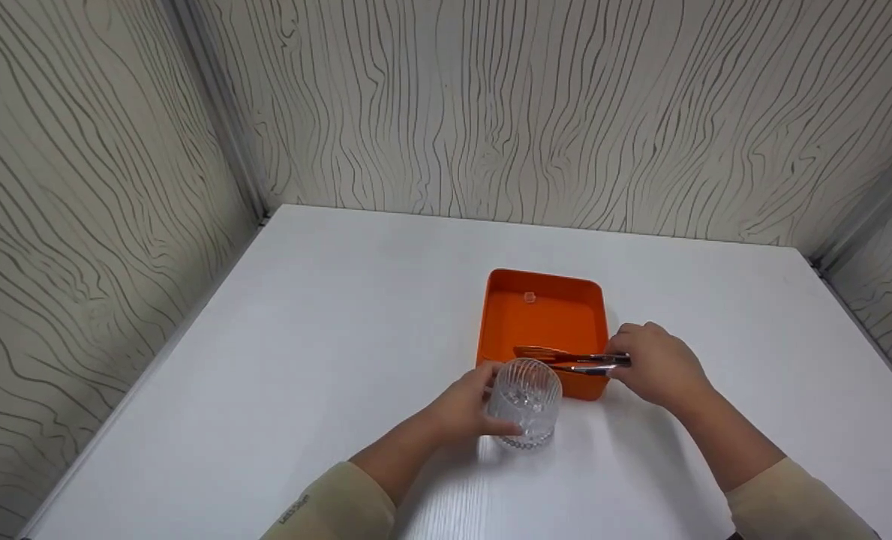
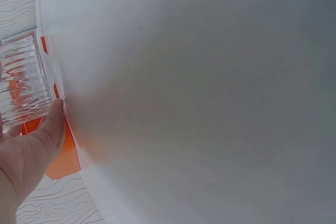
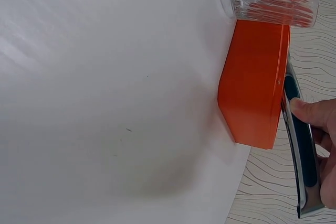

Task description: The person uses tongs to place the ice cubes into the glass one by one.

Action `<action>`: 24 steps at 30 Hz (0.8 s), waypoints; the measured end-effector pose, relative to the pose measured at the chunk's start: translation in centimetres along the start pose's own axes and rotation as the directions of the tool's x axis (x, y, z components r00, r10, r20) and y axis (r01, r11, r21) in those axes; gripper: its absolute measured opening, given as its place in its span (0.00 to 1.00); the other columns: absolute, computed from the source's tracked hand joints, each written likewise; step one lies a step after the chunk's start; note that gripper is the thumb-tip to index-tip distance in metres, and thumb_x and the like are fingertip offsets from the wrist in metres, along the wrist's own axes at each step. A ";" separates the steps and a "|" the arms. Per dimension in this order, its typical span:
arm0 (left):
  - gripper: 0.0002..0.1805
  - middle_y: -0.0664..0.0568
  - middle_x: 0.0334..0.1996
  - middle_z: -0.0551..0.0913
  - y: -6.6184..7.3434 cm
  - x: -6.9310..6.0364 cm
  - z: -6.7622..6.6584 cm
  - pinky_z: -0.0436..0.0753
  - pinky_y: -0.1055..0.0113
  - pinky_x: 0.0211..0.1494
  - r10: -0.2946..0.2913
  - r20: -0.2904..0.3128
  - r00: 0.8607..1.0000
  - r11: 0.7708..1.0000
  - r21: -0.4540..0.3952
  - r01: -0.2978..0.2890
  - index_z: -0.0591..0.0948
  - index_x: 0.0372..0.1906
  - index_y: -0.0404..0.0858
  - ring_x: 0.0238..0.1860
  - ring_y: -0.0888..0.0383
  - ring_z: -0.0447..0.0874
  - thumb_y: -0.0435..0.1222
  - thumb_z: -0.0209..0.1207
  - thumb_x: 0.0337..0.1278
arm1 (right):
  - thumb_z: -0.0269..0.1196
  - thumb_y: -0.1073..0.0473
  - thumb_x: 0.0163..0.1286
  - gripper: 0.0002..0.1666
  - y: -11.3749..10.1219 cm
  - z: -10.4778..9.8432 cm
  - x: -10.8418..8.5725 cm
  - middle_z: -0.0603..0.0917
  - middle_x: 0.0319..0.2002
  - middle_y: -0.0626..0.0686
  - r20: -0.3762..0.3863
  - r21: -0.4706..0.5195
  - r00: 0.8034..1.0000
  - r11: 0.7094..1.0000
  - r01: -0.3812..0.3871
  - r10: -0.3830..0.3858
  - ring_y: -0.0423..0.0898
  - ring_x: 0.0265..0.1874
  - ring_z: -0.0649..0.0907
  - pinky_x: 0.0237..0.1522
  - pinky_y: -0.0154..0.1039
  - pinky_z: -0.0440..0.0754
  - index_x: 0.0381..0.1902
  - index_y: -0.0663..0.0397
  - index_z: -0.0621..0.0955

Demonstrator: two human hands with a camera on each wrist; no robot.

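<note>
A ribbed clear glass (image 1: 528,401) stands at the near side of an orange rectangular tray (image 1: 547,319). My left hand (image 1: 461,409) grips it from the left, thumb low on the near side; clear contents show inside, though I cannot make out their pieces. In my right hand (image 1: 659,366) I hold metal tongs (image 3: 303,145) with dark grip panels. Their tips point left over the tray's near part, just behind the glass rim. Whether anything is between the tips, I cannot tell. One small clear cube (image 1: 530,298) lies near the tray's far wall.
Both things stand on a white table (image 1: 355,315). Wood-grain patterned panels (image 1: 446,112) rise behind it and along its sides. In the right wrist view, the tray's outer wall (image 3: 252,82) stands right beside the tongs.
</note>
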State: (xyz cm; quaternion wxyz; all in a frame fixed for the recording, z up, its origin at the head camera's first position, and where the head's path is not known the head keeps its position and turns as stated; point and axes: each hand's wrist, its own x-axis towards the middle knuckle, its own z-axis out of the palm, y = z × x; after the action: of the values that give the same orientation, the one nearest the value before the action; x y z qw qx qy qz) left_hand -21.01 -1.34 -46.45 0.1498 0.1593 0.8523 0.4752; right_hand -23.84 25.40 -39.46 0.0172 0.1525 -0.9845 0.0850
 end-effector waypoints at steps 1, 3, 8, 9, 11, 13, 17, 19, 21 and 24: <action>0.40 0.65 0.49 0.73 0.0 0.0 0.0 0.74 0.59 0.57 -0.001 0.000 1.000 1.000 -0.002 0.001 0.65 0.56 0.55 0.52 0.60 0.72 0.46 0.73 0.33 | 0.68 0.63 0.51 0.07 0.0 0.1 0.0 0.77 0.28 0.44 -0.003 -0.003 1.000 1.000 -0.003 0.003 0.46 0.30 0.72 0.29 0.40 0.74 0.29 0.46 0.84; 0.40 0.65 0.49 0.73 0.0 0.0 0.0 0.74 0.59 0.57 -0.003 -0.001 1.000 1.000 0.000 0.003 0.65 0.56 0.55 0.52 0.60 0.72 0.46 0.73 0.33 | 0.68 0.63 0.52 0.06 -0.1 0.2 0.0 0.77 0.28 0.44 -0.009 -0.007 1.000 1.000 -0.008 0.008 0.46 0.30 0.72 0.28 0.40 0.74 0.29 0.46 0.84; 0.40 0.65 0.49 0.73 0.1 -0.1 0.0 0.74 0.59 0.57 -0.007 -0.003 1.000 1.000 0.002 0.007 0.65 0.56 0.55 0.52 0.60 0.72 0.46 0.73 0.33 | 0.68 0.61 0.52 0.06 -0.4 0.4 0.1 0.77 0.28 0.45 -0.027 -0.024 0.999 1.000 -0.019 0.019 0.47 0.29 0.71 0.28 0.41 0.75 0.30 0.47 0.84; 0.40 0.65 0.49 0.73 0.1 -0.1 0.0 0.74 0.59 0.57 -0.006 -0.003 1.000 1.000 0.000 0.006 0.65 0.56 0.55 0.53 0.60 0.72 0.46 0.73 0.33 | 0.68 0.61 0.52 0.06 -0.5 0.5 0.2 0.77 0.28 0.45 -0.033 -0.029 0.999 0.999 -0.023 0.022 0.47 0.29 0.71 0.28 0.41 0.75 0.29 0.47 0.84; 0.39 0.65 0.49 0.73 0.1 -0.2 0.0 0.73 0.58 0.57 -0.008 -0.003 1.000 1.000 -0.004 0.008 0.65 0.56 0.55 0.53 0.60 0.71 0.46 0.73 0.33 | 0.69 0.61 0.52 0.05 -0.6 0.5 0.2 0.77 0.27 0.45 -0.045 -0.035 0.999 0.999 -0.031 0.030 0.47 0.29 0.71 0.27 0.42 0.75 0.29 0.47 0.84; 0.39 0.65 0.49 0.73 0.1 -0.2 0.0 0.73 0.58 0.57 -0.011 -0.003 1.000 1.000 -0.006 0.011 0.65 0.56 0.55 0.53 0.60 0.71 0.46 0.72 0.33 | 0.69 0.61 0.52 0.05 -0.7 0.5 0.3 0.77 0.26 0.45 -0.058 -0.032 0.997 0.999 -0.043 0.041 0.47 0.28 0.71 0.27 0.42 0.75 0.29 0.48 0.84; 0.40 0.64 0.49 0.73 0.1 -0.2 0.0 0.73 0.58 0.57 -0.009 -0.003 1.000 1.000 -0.010 0.009 0.65 0.56 0.55 0.53 0.59 0.72 0.47 0.73 0.33 | 0.68 0.62 0.53 0.04 -0.9 0.6 0.4 0.76 0.25 0.46 -0.072 -0.020 0.995 0.997 -0.070 0.068 0.48 0.28 0.71 0.27 0.42 0.74 0.28 0.48 0.84; 0.39 0.64 0.49 0.73 0.1 -0.2 0.0 0.74 0.58 0.57 0.002 0.000 1.000 1.000 -0.016 -0.002 0.65 0.56 0.55 0.53 0.59 0.72 0.46 0.73 0.33 | 0.68 0.62 0.53 0.04 -1.0 0.6 0.5 0.76 0.25 0.46 -0.086 -0.014 0.993 0.997 -0.077 0.076 0.48 0.28 0.71 0.27 0.43 0.74 0.28 0.49 0.84; 0.39 0.64 0.50 0.73 0.1 -0.3 -0.1 0.74 0.58 0.57 0.012 0.004 1.000 1.000 -0.021 -0.012 0.65 0.56 0.54 0.53 0.58 0.72 0.46 0.72 0.33 | 0.68 0.62 0.53 0.04 -1.0 0.7 0.5 0.77 0.25 0.47 -0.098 -0.008 0.991 0.996 -0.088 0.087 0.48 0.28 0.71 0.27 0.43 0.75 0.29 0.49 0.85; 0.39 0.64 0.50 0.73 0.1 -0.2 -0.1 0.74 0.58 0.57 0.007 0.005 1.000 1.000 -0.020 -0.007 0.65 0.56 0.54 0.53 0.58 0.72 0.46 0.72 0.33 | 0.67 0.62 0.54 0.04 -1.0 0.7 0.7 0.77 0.26 0.47 -0.104 0.003 0.988 0.994 -0.110 0.110 0.49 0.28 0.71 0.27 0.44 0.75 0.30 0.49 0.85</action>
State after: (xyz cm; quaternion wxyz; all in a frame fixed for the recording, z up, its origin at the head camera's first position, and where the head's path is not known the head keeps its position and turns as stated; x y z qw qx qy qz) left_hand -20.80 -1.45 -46.34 0.1518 0.1619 0.8466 0.4838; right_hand -24.18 24.13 -39.90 0.0641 0.0932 -0.9893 0.0921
